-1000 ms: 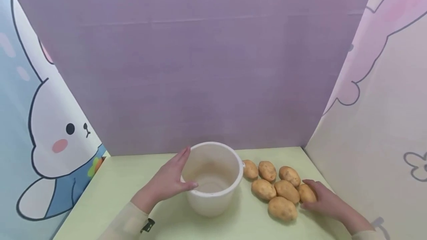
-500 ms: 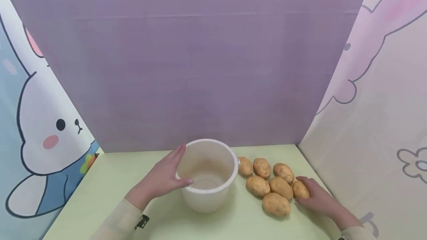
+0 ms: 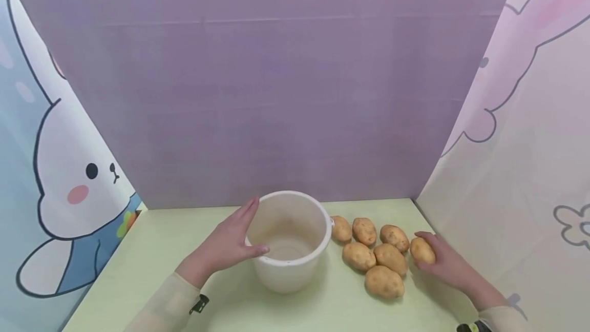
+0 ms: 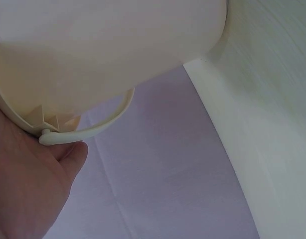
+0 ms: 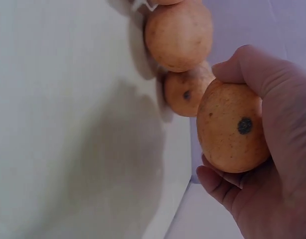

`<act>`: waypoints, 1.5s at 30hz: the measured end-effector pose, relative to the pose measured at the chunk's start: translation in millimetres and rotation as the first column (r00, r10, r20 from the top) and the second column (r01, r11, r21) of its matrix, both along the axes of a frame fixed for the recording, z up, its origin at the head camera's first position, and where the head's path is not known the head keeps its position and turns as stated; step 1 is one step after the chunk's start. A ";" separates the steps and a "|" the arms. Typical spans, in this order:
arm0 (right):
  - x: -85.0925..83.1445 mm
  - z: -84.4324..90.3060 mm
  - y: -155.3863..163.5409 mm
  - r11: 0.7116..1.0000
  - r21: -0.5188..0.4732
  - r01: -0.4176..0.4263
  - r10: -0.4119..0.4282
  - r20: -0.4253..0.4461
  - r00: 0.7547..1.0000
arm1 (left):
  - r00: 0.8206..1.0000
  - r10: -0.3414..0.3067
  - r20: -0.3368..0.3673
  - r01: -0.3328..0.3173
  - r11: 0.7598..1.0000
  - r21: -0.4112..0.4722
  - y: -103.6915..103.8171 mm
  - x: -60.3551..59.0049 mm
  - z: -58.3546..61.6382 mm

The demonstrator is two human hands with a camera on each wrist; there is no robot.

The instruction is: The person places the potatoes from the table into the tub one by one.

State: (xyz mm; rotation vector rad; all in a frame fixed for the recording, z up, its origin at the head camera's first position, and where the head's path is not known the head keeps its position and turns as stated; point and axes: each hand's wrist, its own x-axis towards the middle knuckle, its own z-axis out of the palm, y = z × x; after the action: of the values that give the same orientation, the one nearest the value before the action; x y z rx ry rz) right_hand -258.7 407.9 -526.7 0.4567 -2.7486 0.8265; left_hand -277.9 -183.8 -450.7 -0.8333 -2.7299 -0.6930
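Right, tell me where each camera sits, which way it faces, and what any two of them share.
Head: worn on the head, facing forward and down at the table; both hands and sleeves show, the left hand on the white bucket, the right hand gripping a potato.
Left wrist: close against the bucket's wall and handle; the palm shows.
Right wrist: close on the gripped potato, with other potatoes beyond; thumb and fingers show.
Shared: head and right wrist both show the gripped potato; head and left wrist both show the bucket.

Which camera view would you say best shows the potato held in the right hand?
The right wrist view: the potato fills the frame, gripped by the right hand. The head view shows it small; the left wrist view shows none of it.
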 end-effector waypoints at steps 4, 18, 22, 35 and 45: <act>-2.7 9.9 -5.4 1.000 -0.019 -0.009 0.008 -0.036 0.999 | 1.000 0.001 0.005 -0.001 1.000 0.004 0.6 1.2 0.6; -14.4 38.1 -31.3 0.997 -0.064 -0.043 0.038 -0.087 0.995 | 1.000 0.000 0.010 0.000 1.000 0.003 0.9 2.9 4.7; -17.7 42.8 -37.7 0.996 -0.070 -0.058 0.051 -0.102 0.994 | 1.000 -0.003 0.008 0.003 1.000 0.008 0.0 3.1 5.2; -37.9 55.6 -64.6 0.989 -0.087 -0.120 0.108 -0.124 0.986 | 1.000 0.000 -0.005 0.000 1.000 0.006 -2.2 0.8 2.6; -54.2 70.2 -88.0 0.981 -0.062 -0.185 0.171 -0.185 0.968 | 1.000 0.006 -0.008 -0.006 1.000 -0.009 0.7 0.5 -0.4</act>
State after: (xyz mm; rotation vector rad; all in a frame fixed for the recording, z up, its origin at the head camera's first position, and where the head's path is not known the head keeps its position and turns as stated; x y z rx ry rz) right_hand -312.9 320.0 -456.5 0.7335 -2.5277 0.8858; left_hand -277.3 -183.1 -451.0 -0.8271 -2.7291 -0.6749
